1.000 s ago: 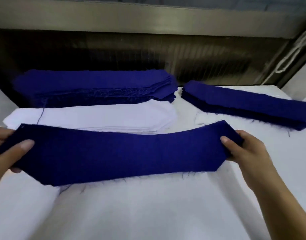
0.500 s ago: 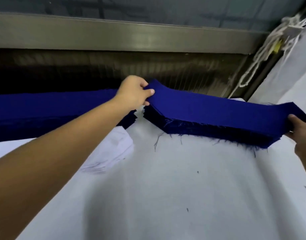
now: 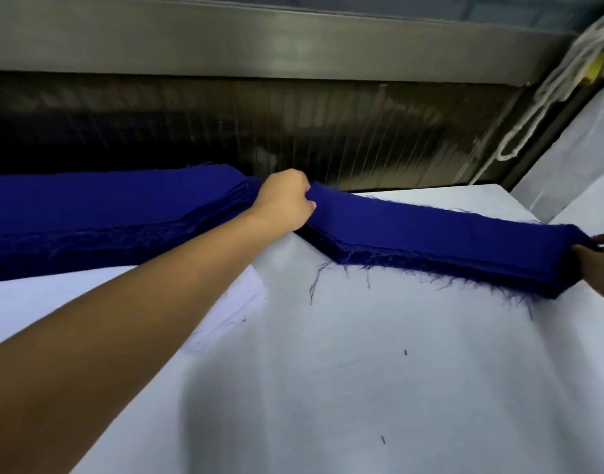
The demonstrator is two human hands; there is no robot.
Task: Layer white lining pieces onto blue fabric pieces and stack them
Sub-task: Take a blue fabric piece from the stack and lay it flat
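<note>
Two grips hold one blue piece by its ends: the left grip pinches the pointed left end, and the right grip, partly cut off by the frame, curls round the right end. A second ago this piece hung spread out close to the person, over the white lining pile. It has since been carried away and to the right, and now lies along the top of the right-hand blue stack, its ends close to flush. That looks like the stacking half of a cycle nearly finished. Whether a lining lies under the piece cannot be told. The stack's left tip sits just beside the larger blue stack, so there is little slack for sliding that way. Behind it the worktop ends near a dark machine opening, and the right end lies near the worktop's corner. Frayed threads hang off the near side. The broad bare worktop toward the person gives the arms free room.
</note>
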